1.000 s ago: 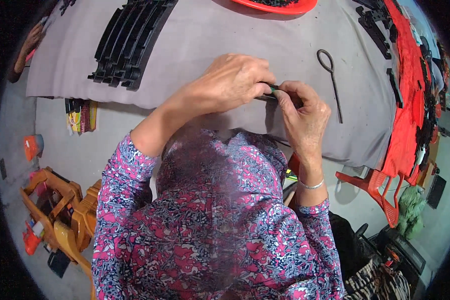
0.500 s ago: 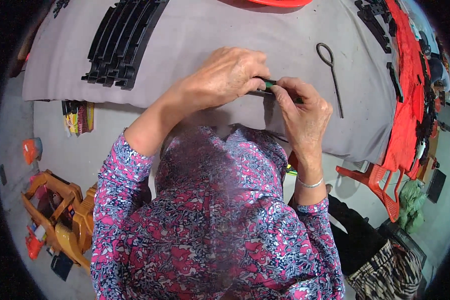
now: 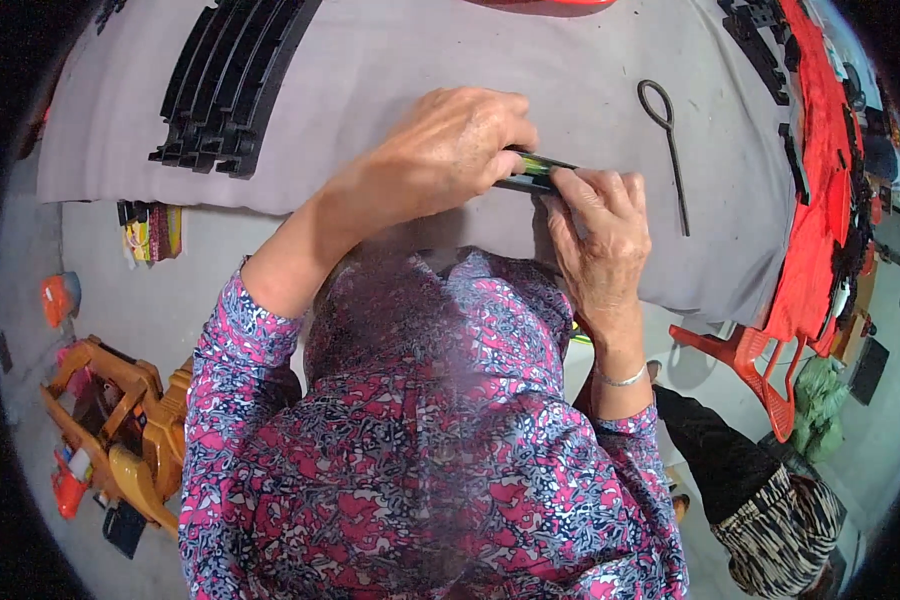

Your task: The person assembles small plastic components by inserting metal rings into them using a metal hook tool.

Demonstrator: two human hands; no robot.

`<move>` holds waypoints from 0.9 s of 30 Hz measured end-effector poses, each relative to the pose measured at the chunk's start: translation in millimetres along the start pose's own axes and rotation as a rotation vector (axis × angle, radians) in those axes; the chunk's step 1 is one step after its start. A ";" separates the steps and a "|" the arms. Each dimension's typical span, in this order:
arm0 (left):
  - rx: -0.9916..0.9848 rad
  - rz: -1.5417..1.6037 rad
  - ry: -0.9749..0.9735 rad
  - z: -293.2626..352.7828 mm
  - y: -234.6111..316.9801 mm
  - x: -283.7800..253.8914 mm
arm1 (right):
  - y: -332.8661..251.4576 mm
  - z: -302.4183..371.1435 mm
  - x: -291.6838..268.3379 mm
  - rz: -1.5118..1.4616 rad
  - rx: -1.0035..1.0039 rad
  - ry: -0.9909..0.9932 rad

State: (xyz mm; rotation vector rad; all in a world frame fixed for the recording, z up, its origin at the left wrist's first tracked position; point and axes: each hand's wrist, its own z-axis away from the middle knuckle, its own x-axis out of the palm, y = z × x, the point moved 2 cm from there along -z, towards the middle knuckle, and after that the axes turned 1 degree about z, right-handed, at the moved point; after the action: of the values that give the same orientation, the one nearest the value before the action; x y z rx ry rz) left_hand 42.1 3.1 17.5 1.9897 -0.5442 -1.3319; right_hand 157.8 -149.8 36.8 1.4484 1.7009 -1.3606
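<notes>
Between my two hands, over the near edge of the cloth-covered table, is a narrow black plastic strip [image 3: 540,180] with a shiny yellow-green band along it. My left hand [image 3: 455,140] is closed on its left end, and the fingers cover that part. At the other end my right hand [image 3: 605,220] pinches the strip between thumb and fingers. Several long black curved plastic pieces [image 3: 235,80] lie side by side on the table to the left. A dark metal rod with a looped end [image 3: 676,165] lies to the right of my right hand.
Grey cloth [image 3: 400,50] covers the table. A red basin rim [image 3: 560,5] shows at the far edge. More black pieces [image 3: 755,45] lie at the right beside red cloth [image 3: 805,270]. A red plastic chair [image 3: 745,360] stands lower right; an orange-brown chair [image 3: 120,420], lower left.
My right thumb and fingers have shifted slightly along the strip, uncovering more of its green band. My left hand stays closed at its end.
</notes>
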 end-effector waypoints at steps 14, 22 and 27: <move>0.003 0.223 0.021 2.8 0.4 -16.4 | 6.5 -0.5 -13.3 -0.249 0.122 0.037; -0.056 0.021 0.036 21.7 14.1 -26.5 | 12.8 -5.3 -24.8 -0.242 0.094 0.088; 0.025 -0.080 0.137 25.7 9.5 -12.6 | -8.5 -10.4 -2.3 -0.098 -0.128 -0.071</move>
State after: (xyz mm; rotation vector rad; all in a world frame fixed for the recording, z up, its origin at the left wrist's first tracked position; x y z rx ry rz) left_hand 13.7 -2.9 25.9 2.1244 -0.4228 -1.2296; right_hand 152.7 -140.6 45.5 1.2467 1.7985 -1.3115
